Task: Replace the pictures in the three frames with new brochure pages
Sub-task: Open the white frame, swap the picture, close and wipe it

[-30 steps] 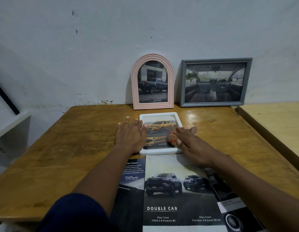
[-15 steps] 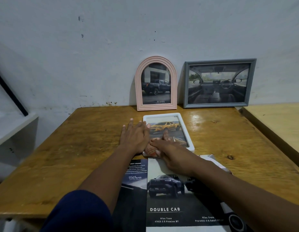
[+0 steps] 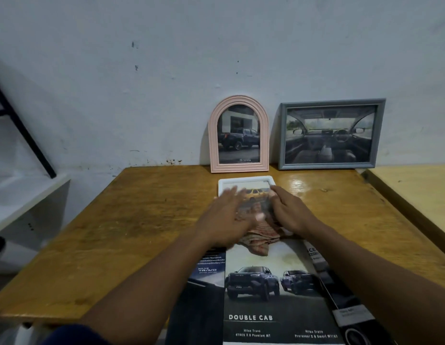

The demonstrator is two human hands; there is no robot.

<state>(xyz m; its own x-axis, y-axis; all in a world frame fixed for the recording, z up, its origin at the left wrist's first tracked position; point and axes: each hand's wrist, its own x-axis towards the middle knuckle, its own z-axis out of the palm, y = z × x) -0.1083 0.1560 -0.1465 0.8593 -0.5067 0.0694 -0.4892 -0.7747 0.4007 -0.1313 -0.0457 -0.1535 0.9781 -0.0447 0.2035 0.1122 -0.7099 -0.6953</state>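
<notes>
A white frame (image 3: 245,181) lies flat on the wooden table (image 3: 141,220) and holds a yellow truck picture. Both hands hover over its near half. My left hand (image 3: 226,220) is motion-blurred, its fingers straight and spread over the frame's left side. My right hand (image 3: 288,212) grips a pinkish striped cloth (image 3: 258,241), which is bunched at the frame's near edge between the hands. A pink arched frame (image 3: 238,135) and a grey frame (image 3: 331,134) stand against the wall, both with car pictures. An open brochure (image 3: 273,295) lies just in front of the white frame.
The wall rises directly behind the standing frames. A second, lighter table (image 3: 420,195) adjoins on the right. A white shelf (image 3: 22,200) with a black bar stands to the left. Bare wood shows on both sides of the white frame.
The cloth has been drawn from the frame's right side to its near edge. My left hand has moved from beside the frame to over it and is blurred by motion.
</notes>
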